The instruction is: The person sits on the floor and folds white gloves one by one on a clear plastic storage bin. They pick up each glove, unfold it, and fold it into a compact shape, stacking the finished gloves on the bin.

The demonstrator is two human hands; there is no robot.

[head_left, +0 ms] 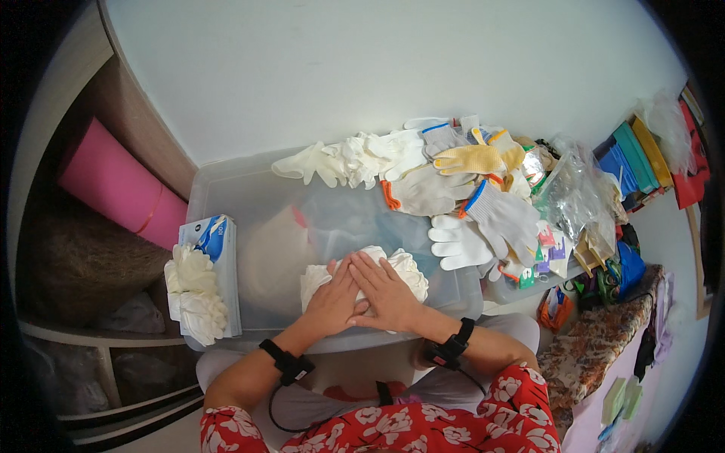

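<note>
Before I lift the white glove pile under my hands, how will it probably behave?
The white glove pile would probably flop and lose its shape, since its edges are loose, crumpled folds. It seems likely light, as the material looks thin. If pushed, it may slide on the smooth-looking lid.

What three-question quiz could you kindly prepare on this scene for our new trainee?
1. Multiple choice: where is the blue-and-white box relative to the left hand?
A) To its right
B) To its left
C) Underneath it
2. True or false: a black strap is worn on each wrist.
3. Short answer: what lies directly beneath the left hand and the right hand?

Key:
1. B
2. True
3. A crumpled white heap, seemingly of gloves
</note>
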